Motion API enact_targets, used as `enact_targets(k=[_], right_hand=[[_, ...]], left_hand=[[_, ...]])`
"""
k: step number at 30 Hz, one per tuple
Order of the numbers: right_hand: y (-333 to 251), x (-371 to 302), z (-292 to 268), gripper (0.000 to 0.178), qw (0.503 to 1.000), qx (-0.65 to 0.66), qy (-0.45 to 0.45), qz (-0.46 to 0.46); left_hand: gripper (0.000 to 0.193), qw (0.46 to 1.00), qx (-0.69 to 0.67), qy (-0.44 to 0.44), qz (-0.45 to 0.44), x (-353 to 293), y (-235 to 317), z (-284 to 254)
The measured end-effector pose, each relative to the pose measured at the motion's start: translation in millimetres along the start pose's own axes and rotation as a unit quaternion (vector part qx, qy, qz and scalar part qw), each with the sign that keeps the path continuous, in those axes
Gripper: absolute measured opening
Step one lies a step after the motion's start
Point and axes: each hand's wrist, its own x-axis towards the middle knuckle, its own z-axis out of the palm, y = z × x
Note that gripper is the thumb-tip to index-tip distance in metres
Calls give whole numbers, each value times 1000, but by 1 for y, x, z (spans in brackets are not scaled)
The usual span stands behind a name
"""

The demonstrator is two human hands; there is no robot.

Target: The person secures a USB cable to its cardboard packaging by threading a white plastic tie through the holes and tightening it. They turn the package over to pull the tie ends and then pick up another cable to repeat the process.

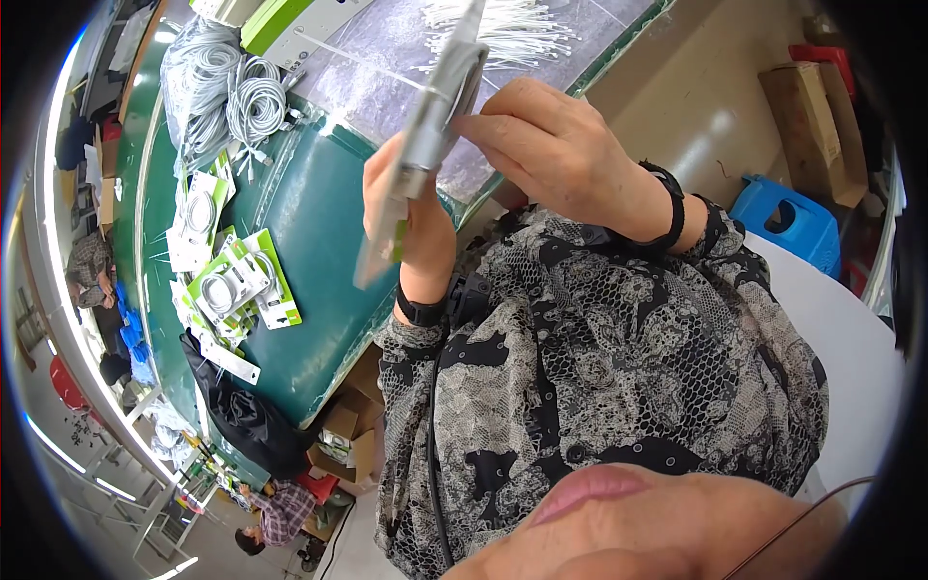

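Note:
My left hand [418, 217] is closed round a cable package [425, 135], a flat card with a grey rounded bulge, seen nearly edge-on and tilted upward. A thin white cable tie [362, 66] sticks out leftward from the package. Against the package's right side, my right hand [561, 145] has its thumb and fingers pinched together. Whatever lies between those fingertips is hidden. Beyond the package, a heap of loose white cable ties [512, 29] lies on a greyish mat [338, 82].
Coiled grey cables [256, 101] and several green-and-white carded cables [232, 285] lie on the green table [324, 213]. A black bag [246, 416] hangs at its near-left edge. Cardboard boxes [353, 435] stand below. A blue plastic stool [788, 227] is at right. Other people sit farther left.

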Motion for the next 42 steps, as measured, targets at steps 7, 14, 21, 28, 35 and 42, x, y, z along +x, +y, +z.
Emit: enact_targets(k=[7,14,21,28,35,42], right_hand=[[-1,-5,7,20,972,160,33,169],[21,-19,10,20,922,256,-27,290],[62,-30,21,26,792,488,29,364],[54,-29,44,35,830,428,-37,357],[62,-35,49,33,937,259,-33,230],[68,-48,48,25,873,325,-109,345]], left_hand=[[25,968,154,-54,189,13,14,5],[33,999,27,-13,-24,-1,5,3],[32,794,-438,102,-410,-7,7,7],[30,728,-490,105,-468,-15,0,18],[30,746,-481,112,-447,-16,-3,20],[27,757,-468,113,-442,-13,-7,15]])
